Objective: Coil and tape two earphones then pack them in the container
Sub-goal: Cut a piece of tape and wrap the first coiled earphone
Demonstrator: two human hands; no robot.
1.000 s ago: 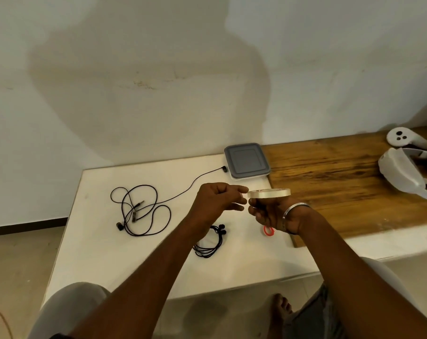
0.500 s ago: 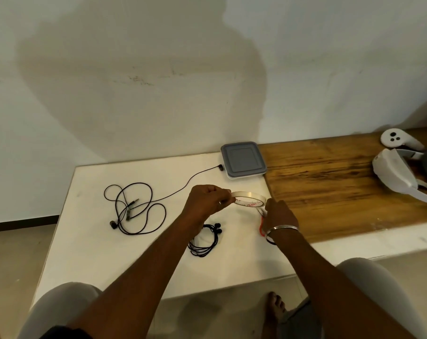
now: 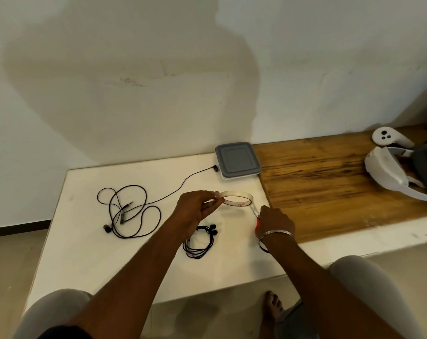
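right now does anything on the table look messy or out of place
The loose earphone sprawls in tangled loops at the left of the white table, one earbud stretched out beside the container. The coiled earphone lies tidy. Nothing looks spilled or damaged.

Left grip [image 3: 197,211] pinching; right grip [image 3: 276,221] curled; forearms outstretched.

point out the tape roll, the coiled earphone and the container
tape roll [image 3: 240,204]: head view, front band of the ring
coiled earphone [image 3: 195,253]: head view, lower cable bundle
container [image 3: 237,160]: head view, middle of grey lid
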